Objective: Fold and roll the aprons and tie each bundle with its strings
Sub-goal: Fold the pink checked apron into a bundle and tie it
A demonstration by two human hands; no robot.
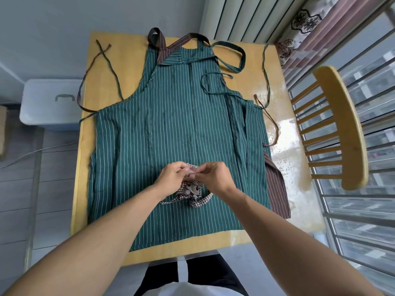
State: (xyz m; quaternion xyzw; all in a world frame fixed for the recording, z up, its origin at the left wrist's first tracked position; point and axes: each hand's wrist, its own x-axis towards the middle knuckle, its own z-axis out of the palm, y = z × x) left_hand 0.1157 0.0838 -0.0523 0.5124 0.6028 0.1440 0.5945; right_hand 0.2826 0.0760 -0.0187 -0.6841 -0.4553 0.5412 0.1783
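Left hand (pixel 174 175) and right hand (pixel 212 175) both pinch checked bundle (pixel 190 192) near table's (pixel 102 67) near edge, atop green apron (pixel 171 129) spread flat across table. Brown apron (pixel 276 189) underneath, showing at right edge.

Striped apron (pixel 171 129) lies flat on table (pixel 288 189); small rolled bundle (pixel 190 192) on its near part, chair (pixel 339 127) right, storage box (pixel 49 103) left, apparently on floor.
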